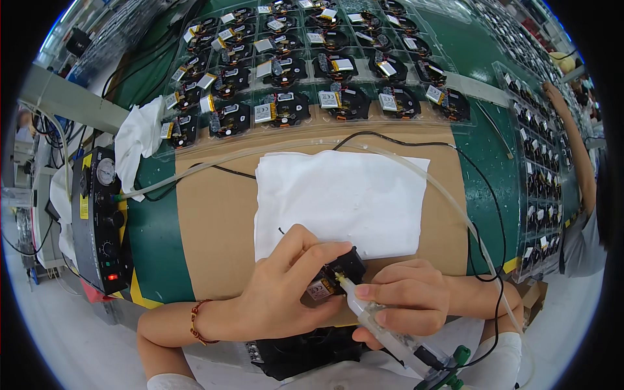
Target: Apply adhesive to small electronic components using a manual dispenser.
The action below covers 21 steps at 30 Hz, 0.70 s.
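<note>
My left hand [276, 289] is closed around a small black electronic housing [351, 265], thumb below and fingers above. A silvery labelled battery cell [318, 289] shows between thumb and fingers. My right hand [413, 296] grips a translucent dispensing syringe [388, 333] whose yellowish nozzle meets or nearly meets the housing; exact contact is too small to tell. A green clamp fitting [458, 357] sits at the syringe's rear. Just beyond both hands lies a folded white cloth [341, 201]. My fingers hide part of the housing.
Clear trays [312, 121] of similar black assemblies with battery cells fill the far side. A black dispenser box [97, 221] with a gauge stands left; its pale hose [448, 195] arcs across the brown board [211, 260]. Tweezers [495, 130] lie right, near another person's arm [575, 136].
</note>
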Tool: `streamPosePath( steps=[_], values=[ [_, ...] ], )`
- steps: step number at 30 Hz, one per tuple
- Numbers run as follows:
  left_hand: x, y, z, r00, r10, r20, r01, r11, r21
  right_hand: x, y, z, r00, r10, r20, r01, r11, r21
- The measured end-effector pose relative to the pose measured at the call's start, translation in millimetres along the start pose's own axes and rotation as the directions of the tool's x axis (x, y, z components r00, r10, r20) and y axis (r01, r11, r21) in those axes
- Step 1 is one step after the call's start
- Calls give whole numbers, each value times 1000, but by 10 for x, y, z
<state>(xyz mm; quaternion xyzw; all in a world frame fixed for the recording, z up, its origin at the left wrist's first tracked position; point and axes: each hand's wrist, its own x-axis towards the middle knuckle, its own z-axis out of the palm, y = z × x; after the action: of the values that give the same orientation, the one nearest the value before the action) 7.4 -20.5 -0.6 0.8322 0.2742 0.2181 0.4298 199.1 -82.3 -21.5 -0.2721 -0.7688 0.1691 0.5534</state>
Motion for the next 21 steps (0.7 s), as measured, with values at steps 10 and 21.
streamPosePath(
  steps=[10,21],
  values=[
    [9,1,-3,1000,-9,6,9,1000,-24,22,9,-28,1000,20,-5,-20,999,27],
    [16,3,-12,999,-38,22,39,998,-48,21,6,-42,999,41,-5,-41,998,48]
  ],
)
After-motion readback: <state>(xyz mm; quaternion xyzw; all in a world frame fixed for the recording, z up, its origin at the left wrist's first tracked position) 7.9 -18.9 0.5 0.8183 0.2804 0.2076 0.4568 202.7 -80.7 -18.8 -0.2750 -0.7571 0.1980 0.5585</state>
